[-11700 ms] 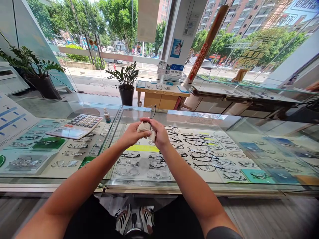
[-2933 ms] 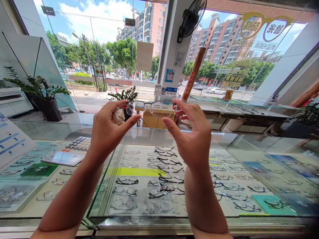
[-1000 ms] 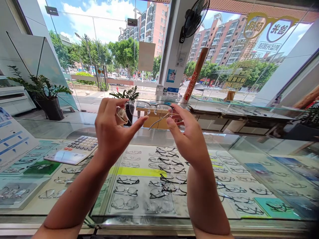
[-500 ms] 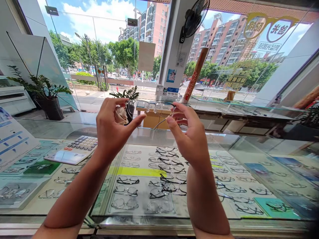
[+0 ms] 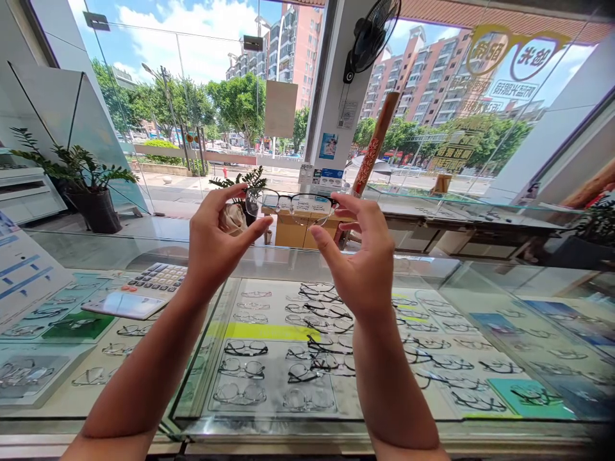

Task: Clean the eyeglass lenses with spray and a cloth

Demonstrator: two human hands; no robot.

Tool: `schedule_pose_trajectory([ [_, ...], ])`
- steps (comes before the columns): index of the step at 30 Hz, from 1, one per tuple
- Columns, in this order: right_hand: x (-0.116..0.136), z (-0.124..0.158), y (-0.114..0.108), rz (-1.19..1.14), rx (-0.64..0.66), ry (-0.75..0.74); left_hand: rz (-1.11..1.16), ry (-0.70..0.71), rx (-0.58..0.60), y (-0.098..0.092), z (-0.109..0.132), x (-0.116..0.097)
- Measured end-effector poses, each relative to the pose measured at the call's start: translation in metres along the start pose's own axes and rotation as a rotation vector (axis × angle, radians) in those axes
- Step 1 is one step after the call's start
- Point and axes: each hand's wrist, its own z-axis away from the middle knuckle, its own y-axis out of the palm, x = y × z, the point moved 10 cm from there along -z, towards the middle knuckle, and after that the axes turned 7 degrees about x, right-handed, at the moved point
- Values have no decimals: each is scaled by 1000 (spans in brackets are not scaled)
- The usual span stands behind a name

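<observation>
A pair of eyeglasses [image 5: 291,198] with a dark upper rim and clear lenses is held up level above the counter, between my two hands. My left hand [image 5: 215,234] grips its left end with the index finger by the hinge; the thumb stands apart below. A crumpled beige cloth [image 5: 233,220] is tucked behind that hand's fingers. At the other end, my right hand [image 5: 361,246] has its fingers at the right hinge, with the thumb under the right lens. The temples are mostly hidden by my fingers.
Below my arms is a glass display counter [image 5: 202,419] with many spectacle frames inside. A calculator [image 5: 156,280] lies on its top at the left, near a printed sheet [image 5: 24,275]. Beyond stand potted plants [image 5: 98,208], a wooden cabinet [image 5: 288,232] and a wall fan [image 5: 372,38].
The eyeglasses have tilted so their dark upper rim and lenses now face me more squarely. The right hand has shifted slightly left, and the temple seen hanging below is no longer visible.
</observation>
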Motion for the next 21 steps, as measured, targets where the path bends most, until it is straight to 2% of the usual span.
schedule_pose_trajectory([
  [8, 18, 1, -1, 74, -47, -158, 105, 9, -39, 6, 1, 7],
  [12, 20, 1, 1, 86, -51, -177, 115, 23, -63, 5, 2, 10],
  [16, 14, 2, 5, 49, -45, -136, 81, 57, -115, 4, 4, 4],
  [21, -6, 1, 12, -120, -12, 44, -34, 95, -244, -6, 16, -8],
])
